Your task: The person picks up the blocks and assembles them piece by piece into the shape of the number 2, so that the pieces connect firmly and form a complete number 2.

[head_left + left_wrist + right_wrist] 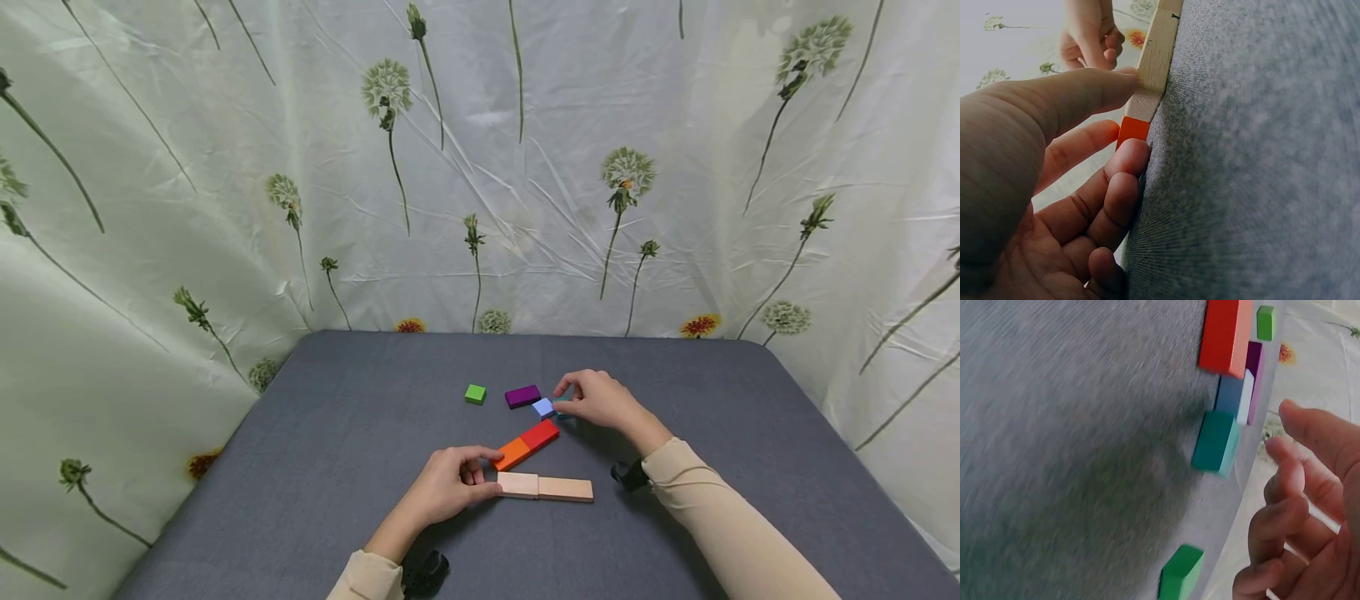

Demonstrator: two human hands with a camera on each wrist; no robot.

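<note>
My left hand [442,486] reaches its index fingertip to the lower end of an orange block [512,453], which lies end to end with a red block [540,434]. Its thumb rests at the left end of a pale wooden block [517,485], and the other fingers curl loosely. A longer wooden block [567,490] continues that row to the right. Over a teal block [1216,442] hovers my right hand [600,402], thumb and fingers apart in the right wrist view. A light blue block [543,408] sits beside the teal one, largely covered by the hand in the head view.
Behind the light blue block lies a purple block [522,397], with a small green block [476,394] to its left. Another green block [1182,574] shows low in the right wrist view. The grey table [352,417] backs onto a flower-printed curtain [525,167].
</note>
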